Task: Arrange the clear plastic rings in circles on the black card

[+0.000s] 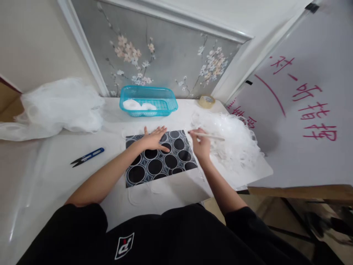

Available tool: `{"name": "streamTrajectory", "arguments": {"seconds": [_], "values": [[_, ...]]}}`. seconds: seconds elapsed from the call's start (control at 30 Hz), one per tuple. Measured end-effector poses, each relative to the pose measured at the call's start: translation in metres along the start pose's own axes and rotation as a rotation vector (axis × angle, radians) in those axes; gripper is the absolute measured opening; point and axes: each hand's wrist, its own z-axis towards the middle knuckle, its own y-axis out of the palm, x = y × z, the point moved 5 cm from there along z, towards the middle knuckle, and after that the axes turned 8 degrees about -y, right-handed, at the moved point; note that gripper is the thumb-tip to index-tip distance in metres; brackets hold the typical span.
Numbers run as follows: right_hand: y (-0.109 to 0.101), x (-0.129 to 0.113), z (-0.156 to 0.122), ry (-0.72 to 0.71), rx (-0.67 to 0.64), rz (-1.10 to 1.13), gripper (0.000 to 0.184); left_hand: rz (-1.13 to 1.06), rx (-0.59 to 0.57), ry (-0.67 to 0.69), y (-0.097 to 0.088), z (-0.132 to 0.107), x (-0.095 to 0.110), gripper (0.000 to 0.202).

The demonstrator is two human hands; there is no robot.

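My left hand (154, 140) lies flat with fingers spread on a black sheet (155, 166) printed with grey-ringed circles. Beyond the sheet's right edge, my right hand (202, 147) is closed around a thin, pale, pen-like stick (213, 137); its exact kind is unclear. The stick points right, over a heap of clear-white, loopy plastic strips (234, 140). Thin clear loops (135, 197) lie at the sheet's near edge. Blue-handled thread snips (87, 157) rest on the table to the left of my left forearm.
At the back stands a turquoise plastic basket (168, 112) with white round pieces (132, 105) inside. A roll of clear tape (206, 102) sits at the back right. White, filmy material (60, 106) is piled at the left. A whiteboard (303, 158) with red writing borders the table's right side.
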Motion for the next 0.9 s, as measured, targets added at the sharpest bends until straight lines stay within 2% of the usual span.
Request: {"name": "streamTrajectory", "arguments": {"seconds": [0.13, 0.27, 0.47, 0.73, 0.9], "values": [[0.053, -0.026, -0.04, 0.072, -0.226, 0.25, 0.031, 0.022, -0.003, -0.04, 0.004, -0.017, -0.028, 0.114], [0.078, -0.03, -0.057, 0.097, -0.337, 0.248, 0.028, 0.007, 0.034, -0.022, 0.014, -0.029, -0.026, 0.109], [0.082, -0.024, -0.064, 0.125, -0.323, 0.176, 0.024, 0.037, 0.171, -0.027, 0.025, -0.037, -0.008, 0.096], [0.084, -0.025, -0.071, 0.106, -0.312, 0.199, 0.025, 0.106, 0.039, -0.08, 0.024, -0.035, -0.005, 0.104], [0.084, -0.027, -0.072, 0.099, -0.329, 0.165, 0.024, 0.128, 0.027, -0.087, 0.022, -0.034, -0.003, 0.103]]}}
